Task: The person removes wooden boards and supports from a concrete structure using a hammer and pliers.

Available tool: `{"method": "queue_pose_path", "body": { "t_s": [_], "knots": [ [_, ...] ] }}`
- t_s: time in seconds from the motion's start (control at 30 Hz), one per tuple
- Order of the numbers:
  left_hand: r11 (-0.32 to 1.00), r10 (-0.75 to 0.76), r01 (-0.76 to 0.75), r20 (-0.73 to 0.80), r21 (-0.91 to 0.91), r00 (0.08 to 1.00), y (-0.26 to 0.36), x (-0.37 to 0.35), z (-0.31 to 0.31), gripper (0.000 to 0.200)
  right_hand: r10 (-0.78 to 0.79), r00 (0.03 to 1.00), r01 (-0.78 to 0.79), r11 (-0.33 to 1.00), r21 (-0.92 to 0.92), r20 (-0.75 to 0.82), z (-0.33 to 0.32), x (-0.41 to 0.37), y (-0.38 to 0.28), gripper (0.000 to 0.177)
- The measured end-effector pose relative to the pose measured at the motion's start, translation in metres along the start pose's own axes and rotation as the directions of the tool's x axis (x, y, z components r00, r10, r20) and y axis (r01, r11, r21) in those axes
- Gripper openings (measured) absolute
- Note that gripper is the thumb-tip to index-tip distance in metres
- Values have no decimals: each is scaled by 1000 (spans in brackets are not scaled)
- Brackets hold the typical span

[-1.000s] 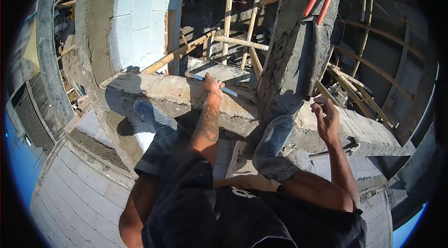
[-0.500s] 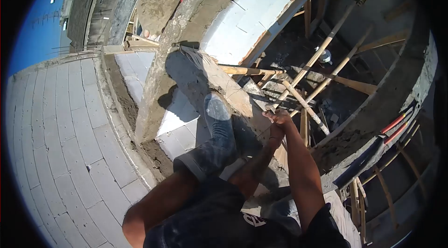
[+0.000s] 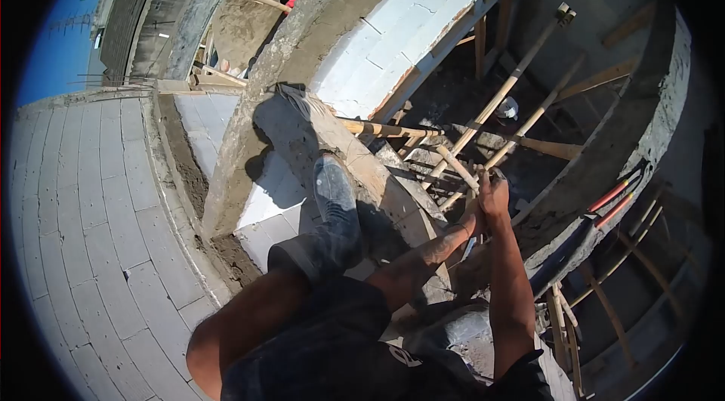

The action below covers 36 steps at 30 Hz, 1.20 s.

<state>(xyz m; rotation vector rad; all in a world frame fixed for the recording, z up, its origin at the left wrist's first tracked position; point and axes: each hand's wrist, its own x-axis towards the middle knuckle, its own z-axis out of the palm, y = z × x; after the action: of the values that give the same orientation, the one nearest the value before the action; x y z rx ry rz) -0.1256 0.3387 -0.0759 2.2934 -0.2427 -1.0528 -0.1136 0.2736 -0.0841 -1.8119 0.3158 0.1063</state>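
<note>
My right hand (image 3: 495,193) is closed, its fingers curled, in front of the wooden props. Close against it, slightly lower and to the left, is my left hand (image 3: 474,218), also closed and partly covered by the right. Whatever lies between the fingers is too small and hidden to name. Behind the hands runs a short wooden pole (image 3: 455,165). My bent leg in dusty jeans (image 3: 336,193) stretches over a concrete ledge (image 3: 370,167) to their left.
Grey block wall (image 3: 98,212) fills the left side. A rough concrete beam (image 3: 234,152) and white block wall (image 3: 400,31) rise ahead. Long wooden props (image 3: 521,84) cross a deep opening. A tool with red handles (image 3: 612,205) rests on the right-hand wall.
Both hands have moved to the right, still together, and my right hand now sits higher and more over the left. The view has shifted slightly.
</note>
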Motion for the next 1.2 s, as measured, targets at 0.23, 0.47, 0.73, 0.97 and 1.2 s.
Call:
{"method": "queue_pose_path", "body": {
  "t_s": [0.23,0.47,0.73,0.97,1.2],
  "knots": [
    [893,396,-438,-280,-105,875,33,-9,40,23,-24,998,19,997,-79,-55,-86,-22,-66,46],
    [943,-81,21,171,331,982,-33,-66,-45,33,-113,987,117,993,28,-116,-54,-44,-89,42],
    [818,-148,-194,523,542,839,-48,-107,67,29,6,989,-2,1000,27,-147,-62,-63,-76,39],
    [808,-472,357,152,469,869,-67,-70,-69,32,261,963,-253,960,118,-60,-48,-77,-75,48],
    [432,-473,90,140,897,870,-83,-75,-27,32,202,979,-200,953,228,15,-24,-87,-73,35]
  ]
}}
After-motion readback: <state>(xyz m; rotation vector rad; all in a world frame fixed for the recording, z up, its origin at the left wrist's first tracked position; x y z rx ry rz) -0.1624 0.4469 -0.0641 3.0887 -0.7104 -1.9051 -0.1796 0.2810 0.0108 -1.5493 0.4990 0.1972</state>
